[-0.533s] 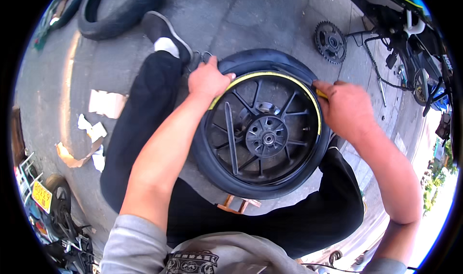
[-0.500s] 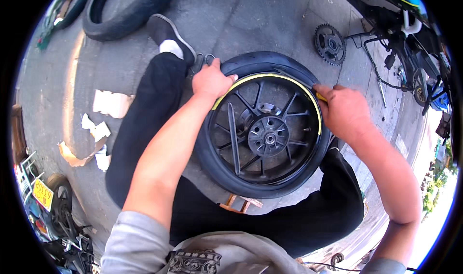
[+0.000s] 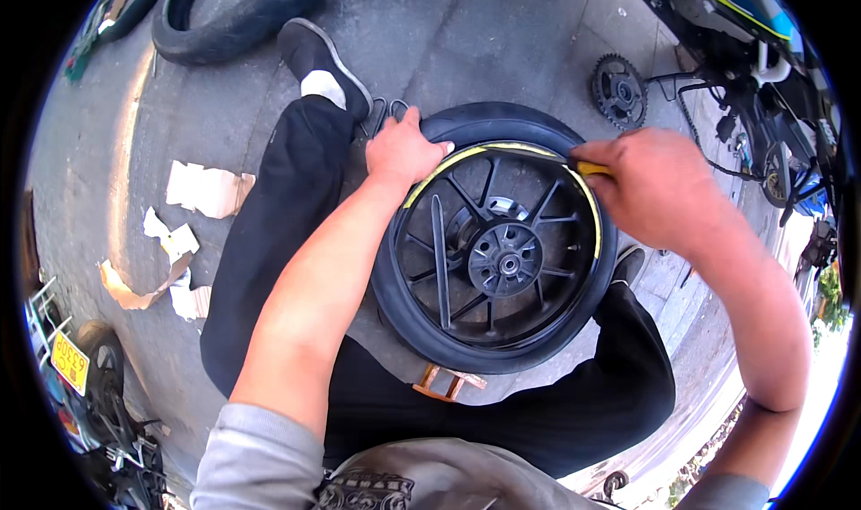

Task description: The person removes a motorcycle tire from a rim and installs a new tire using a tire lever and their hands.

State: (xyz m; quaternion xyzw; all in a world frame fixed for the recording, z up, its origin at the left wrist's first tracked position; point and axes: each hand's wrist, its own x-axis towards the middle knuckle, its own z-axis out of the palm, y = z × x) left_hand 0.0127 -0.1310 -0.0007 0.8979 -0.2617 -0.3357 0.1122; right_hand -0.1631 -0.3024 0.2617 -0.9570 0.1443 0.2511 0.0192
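Note:
A black tyre [image 3: 485,118] lies around a black spoked wheel [image 3: 507,263] with a yellow rim stripe, between my bent legs. My left hand [image 3: 403,150] grips the tyre's upper-left side, thumb toward the rim, near looped metal pieces [image 3: 392,106] at the outer edge. My right hand [image 3: 650,187] is closed on a yellow-handled tool [image 3: 592,168]; its dark blade reaches leftward over the upper-right rim, where tyre and wheel meet. A long flat metal bar [image 3: 439,259] lies across the spokes at the left. A small wooden piece [image 3: 439,383] shows under the tyre's near edge.
Loose tyres [image 3: 206,39] lie at upper left. A sprocket [image 3: 619,93] and chain sit beside motorcycle parts [image 3: 767,75] at upper right. Torn cardboard [image 3: 211,189] is on the concrete floor [image 3: 143,142] at left, with another motorcycle [image 3: 108,402] at lower left. My shoe [image 3: 323,66] is beyond the left hand.
My right hand has shifted up and to the right, with the tool's dark blade now showing across the rim. My left hand stays on the tyre; the view has shifted slightly.

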